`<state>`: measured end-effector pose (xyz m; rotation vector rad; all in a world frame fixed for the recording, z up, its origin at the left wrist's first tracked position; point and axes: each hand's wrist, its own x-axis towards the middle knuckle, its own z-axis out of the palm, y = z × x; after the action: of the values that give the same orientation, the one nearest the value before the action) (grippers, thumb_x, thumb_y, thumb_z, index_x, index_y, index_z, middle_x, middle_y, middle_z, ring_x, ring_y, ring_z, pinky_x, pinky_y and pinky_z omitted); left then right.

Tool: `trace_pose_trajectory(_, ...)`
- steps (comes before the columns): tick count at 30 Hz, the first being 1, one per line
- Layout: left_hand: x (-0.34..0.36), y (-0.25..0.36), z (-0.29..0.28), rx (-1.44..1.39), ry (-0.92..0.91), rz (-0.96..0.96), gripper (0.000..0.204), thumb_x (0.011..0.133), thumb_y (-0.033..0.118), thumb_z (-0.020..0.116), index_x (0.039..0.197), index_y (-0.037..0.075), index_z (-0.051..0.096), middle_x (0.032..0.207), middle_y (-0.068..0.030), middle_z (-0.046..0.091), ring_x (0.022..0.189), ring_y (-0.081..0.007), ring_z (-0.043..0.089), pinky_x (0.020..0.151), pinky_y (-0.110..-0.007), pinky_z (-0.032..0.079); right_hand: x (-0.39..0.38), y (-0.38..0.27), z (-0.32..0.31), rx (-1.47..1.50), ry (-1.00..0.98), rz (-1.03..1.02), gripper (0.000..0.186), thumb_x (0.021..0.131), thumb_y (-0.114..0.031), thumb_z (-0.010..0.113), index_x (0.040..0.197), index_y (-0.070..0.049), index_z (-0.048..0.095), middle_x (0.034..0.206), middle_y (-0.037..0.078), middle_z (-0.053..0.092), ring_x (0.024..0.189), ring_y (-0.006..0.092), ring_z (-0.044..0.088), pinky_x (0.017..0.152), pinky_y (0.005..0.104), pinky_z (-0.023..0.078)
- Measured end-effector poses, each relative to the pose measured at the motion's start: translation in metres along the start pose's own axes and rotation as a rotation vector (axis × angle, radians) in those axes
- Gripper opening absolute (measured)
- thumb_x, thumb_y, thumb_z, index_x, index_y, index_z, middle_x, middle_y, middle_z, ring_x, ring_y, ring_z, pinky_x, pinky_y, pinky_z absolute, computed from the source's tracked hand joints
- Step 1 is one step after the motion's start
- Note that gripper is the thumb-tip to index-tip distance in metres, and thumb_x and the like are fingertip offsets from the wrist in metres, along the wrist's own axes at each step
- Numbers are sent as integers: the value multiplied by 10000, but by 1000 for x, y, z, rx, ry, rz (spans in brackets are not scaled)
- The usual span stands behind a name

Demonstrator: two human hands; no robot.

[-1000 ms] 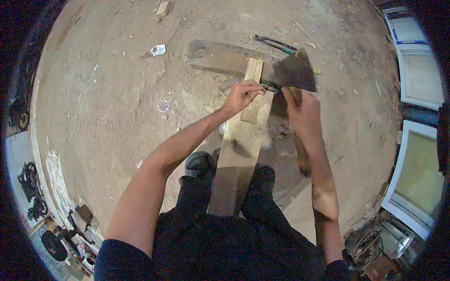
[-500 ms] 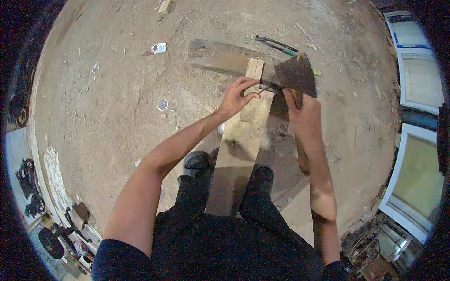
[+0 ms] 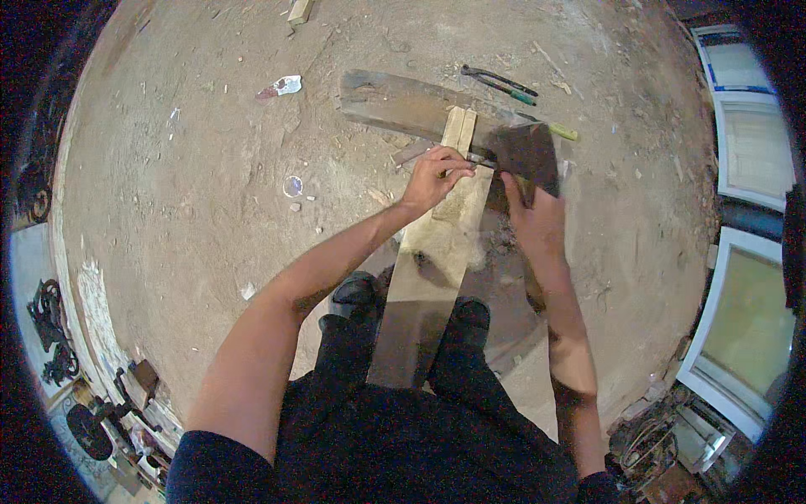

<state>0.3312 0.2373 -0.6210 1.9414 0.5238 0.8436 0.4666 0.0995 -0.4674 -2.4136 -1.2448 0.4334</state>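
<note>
A long pale plank slopes from my lap, between my knees, out to an old grey board lying on the ground. Its far part ends in a narrower strip. My left hand lies over the plank's left edge near that end, thumb and fingers pinched together; what they hold, if anything, is too small to make out. On the right, my right hand grips a hatchet with a wide dark blade, close below its head. The head's narrow end reaches left over the plank, near my left fingertips. Motion blurs the blade.
Beyond the hatchet lie pincers and a tool with a yellow-green handle. Wood chips and scraps dot the dirt floor. White-framed panes stand along the right, metal ironwork along the left.
The left thumb and fingers have closed from a wider spread into a pinch. The hatchet and right hand have moved slightly, with the blade lower and turned, uncovering more of the yellow-green handle.
</note>
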Motion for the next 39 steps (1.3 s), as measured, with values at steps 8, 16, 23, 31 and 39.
trace_pose_trajectory(8, -1, -6, -4, 24, -31, -44, 111, 894, 200, 765, 941, 102, 786, 998, -65, 749, 933, -255, 684, 848, -375, 538, 9, -3, -1, 59, -1, 74, 415, 970, -393, 679, 1015, 15, 740, 891, 228, 728, 820, 404, 714, 712, 439, 540)
trace_pose_trajectory(16, 1, 1, -2, -40, -2, -84, 149, 880, 229, 778, 938, 93, 757, 982, -53, 758, 934, -248, 695, 852, -368, 525, 5, -14, 3, -61, -125, 129, 322, 994, -297, 666, 1040, 18, 718, 896, 234, 718, 804, 352, 733, 696, 403, 537)
trace_pose_trajectory(23, 1, 0, -7, -5, -7, -46, 118, 875, 180, 776, 932, 84, 737, 982, -50, 746, 936, -248, 682, 865, -374, 512, 6, -30, -37, 18, -9, 38, 319, 1005, -288, 648, 1044, 21, 717, 905, 231, 725, 835, 359, 737, 725, 411, 543)
trace_pose_trajectory(31, 2, -2, -3, -8, -10, -19, 108, 887, 183, 765, 917, 82, 740, 970, -60, 743, 953, -249, 684, 868, -372, 512, 7, -12, -4, 68, -103, 52, 332, 920, -273, 737, 1061, 26, 700, 928, 254, 713, 892, 436, 696, 729, 437, 535)
trace_pose_trajectory(39, 3, -1, -2, -31, -14, -12, 113, 889, 181, 759, 925, 75, 743, 954, -67, 741, 954, -263, 688, 871, -393, 513, -3, -14, -7, -166, -54, 152, 393, 952, -363, 696, 1056, 16, 709, 869, 242, 717, 852, 438, 700, 706, 461, 542)
